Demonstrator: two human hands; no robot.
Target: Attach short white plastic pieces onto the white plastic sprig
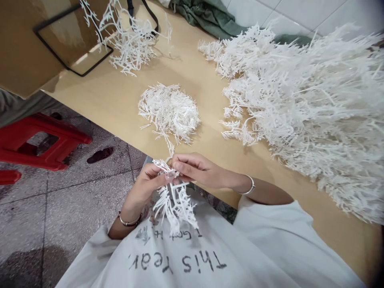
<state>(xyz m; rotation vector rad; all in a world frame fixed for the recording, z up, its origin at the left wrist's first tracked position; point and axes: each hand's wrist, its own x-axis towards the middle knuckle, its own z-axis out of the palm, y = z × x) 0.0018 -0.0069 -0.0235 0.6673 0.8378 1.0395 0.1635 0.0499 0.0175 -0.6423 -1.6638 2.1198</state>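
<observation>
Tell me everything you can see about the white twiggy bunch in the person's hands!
The bunch is white and looks like plastic. Thin stems fork into lots of short, pointed twigs, like a tiny bare bush. The left grip pinches its upper part, with the thumb across it, and the right grip pinches beside that. Below, its twigs fan down in front of the pale shirt. Fingers hide some of it, so I can't tell whether it's one piece.

Shirt (216, 244), upside-down "This Year" (180, 262), "I Got" (186, 236)
</observation>
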